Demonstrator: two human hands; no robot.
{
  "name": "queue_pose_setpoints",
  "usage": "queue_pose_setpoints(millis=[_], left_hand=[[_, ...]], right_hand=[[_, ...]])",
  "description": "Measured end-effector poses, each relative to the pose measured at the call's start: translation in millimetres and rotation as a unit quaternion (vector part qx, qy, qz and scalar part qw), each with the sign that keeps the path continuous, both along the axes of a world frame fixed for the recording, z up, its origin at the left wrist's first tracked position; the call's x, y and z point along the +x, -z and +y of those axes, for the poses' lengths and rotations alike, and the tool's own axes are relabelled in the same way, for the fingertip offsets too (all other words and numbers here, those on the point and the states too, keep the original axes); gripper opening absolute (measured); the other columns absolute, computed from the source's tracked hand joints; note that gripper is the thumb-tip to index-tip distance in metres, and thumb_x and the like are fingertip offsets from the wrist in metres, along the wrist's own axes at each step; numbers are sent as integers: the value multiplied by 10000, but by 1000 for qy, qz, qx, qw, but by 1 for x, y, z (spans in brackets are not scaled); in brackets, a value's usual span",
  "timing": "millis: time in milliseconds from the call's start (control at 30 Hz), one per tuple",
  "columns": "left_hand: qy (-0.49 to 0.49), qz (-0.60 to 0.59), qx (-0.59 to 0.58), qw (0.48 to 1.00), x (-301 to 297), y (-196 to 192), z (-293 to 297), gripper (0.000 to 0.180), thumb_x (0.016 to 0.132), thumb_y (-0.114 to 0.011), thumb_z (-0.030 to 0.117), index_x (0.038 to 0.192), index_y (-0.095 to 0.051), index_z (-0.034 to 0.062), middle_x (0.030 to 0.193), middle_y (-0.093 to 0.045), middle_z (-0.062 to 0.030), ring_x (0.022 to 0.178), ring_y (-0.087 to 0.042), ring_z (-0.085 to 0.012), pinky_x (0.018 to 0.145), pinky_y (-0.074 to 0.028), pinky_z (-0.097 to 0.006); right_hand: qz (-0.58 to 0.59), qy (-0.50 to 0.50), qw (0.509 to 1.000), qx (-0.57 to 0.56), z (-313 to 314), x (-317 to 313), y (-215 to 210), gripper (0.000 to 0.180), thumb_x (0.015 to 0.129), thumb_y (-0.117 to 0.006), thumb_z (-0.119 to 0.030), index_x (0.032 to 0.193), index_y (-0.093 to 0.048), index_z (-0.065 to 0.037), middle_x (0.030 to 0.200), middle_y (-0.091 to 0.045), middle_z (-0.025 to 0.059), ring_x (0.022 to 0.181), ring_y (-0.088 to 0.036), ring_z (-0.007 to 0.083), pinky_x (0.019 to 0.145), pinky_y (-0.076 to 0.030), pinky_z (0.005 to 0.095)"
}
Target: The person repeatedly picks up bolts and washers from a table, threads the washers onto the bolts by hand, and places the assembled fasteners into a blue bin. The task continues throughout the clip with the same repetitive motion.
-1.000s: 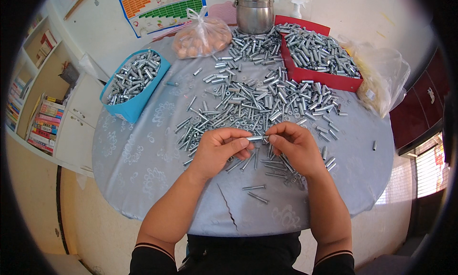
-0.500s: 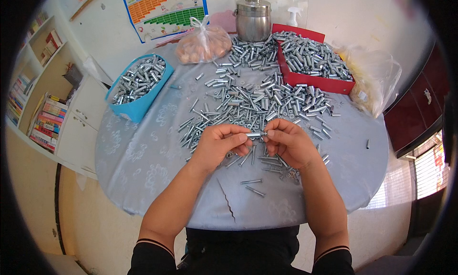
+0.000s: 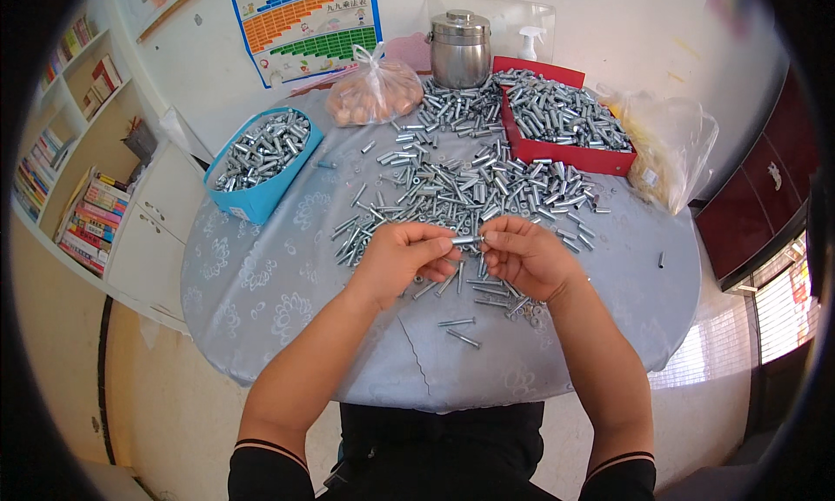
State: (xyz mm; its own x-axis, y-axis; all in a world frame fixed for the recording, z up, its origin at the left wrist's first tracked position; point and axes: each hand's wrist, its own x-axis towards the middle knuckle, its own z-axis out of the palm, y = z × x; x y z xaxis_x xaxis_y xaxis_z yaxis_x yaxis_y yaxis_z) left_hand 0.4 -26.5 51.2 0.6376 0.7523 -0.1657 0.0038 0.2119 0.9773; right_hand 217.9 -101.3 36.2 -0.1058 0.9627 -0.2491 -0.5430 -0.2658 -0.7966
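Over the near edge of the pile, my two hands meet at a shiny metal sleeve anchor (image 3: 467, 239). My left hand (image 3: 402, 257) pinches its left end between thumb and fingers. At the other end, the fingertips of my right hand (image 3: 529, 256) are closed round the tip and hide what is there. Just beyond my hands spreads a large heap of metal sleeves, bolts and nuts (image 3: 435, 192). Several bolts and washers lie under and beside my right hand. Closer to me, two loose bolts (image 3: 463, 337) rest on the grey tablecloth (image 3: 287, 327).
A blue box (image 3: 261, 207) full of anchors stands at the left, a heaped red box (image 3: 570, 159) at the back right. Behind the heap are a tied bag of round brownish items (image 3: 374, 96) and a steel pot (image 3: 461, 53). A clear plastic bag (image 3: 674, 157) sits far right.
The whole view has shifted a little. Both hands keep their hold on the sleeve anchor, with only slight finger movement.
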Motion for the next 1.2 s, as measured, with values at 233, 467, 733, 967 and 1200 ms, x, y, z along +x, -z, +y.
queue_pose_setpoints(millis=[233,467,733,967,1200], left_hand=[[-14,-61,-11,998,3,30,1,255,917,-624,90,1128,-632,-54,937,-705,-149,748,-691,-180,664,-581,-276],[-28,-75,-18,997,2,38,3,243,913,-623,59,1127,-639,-54,942,-703,-160,764,-695,-192,677,-588,-288],[-20,-81,-11,996,3,44,4,241,913,-622,51,1130,-639,-55,937,-703,-169,763,-697,-200,680,-593,-301],[-9,-102,-17,995,4,49,7,239,913,-619,48,1128,-636,-56,933,-702,-170,758,-697,-201,679,-593,-300],[-79,-95,1,992,3,46,10,233,924,-600,64,1130,-637,-38,944,-704,-159,763,-694,-185,664,-591,-301]], right_hand=[[-4,69,996,60,7,-8,33,115,892,-656,-100,981,-625,-33,804,-622,17,652,-569,110,618,-453,246],[-193,134,968,92,4,-19,23,120,892,-634,-62,983,-665,8,793,-640,20,648,-561,84,599,-435,220],[-194,106,970,106,0,-15,28,162,882,-661,-52,1026,-678,20,844,-659,32,708,-577,76,640,-462,223],[-293,127,938,132,-1,-17,28,205,847,-709,-35,1048,-682,-3,875,-659,17,763,-580,60,682,-468,213],[-331,219,911,112,-3,-2,13,120,851,-717,-50,958,-686,-5,821,-653,-10,729,-566,42,638,-458,202]])
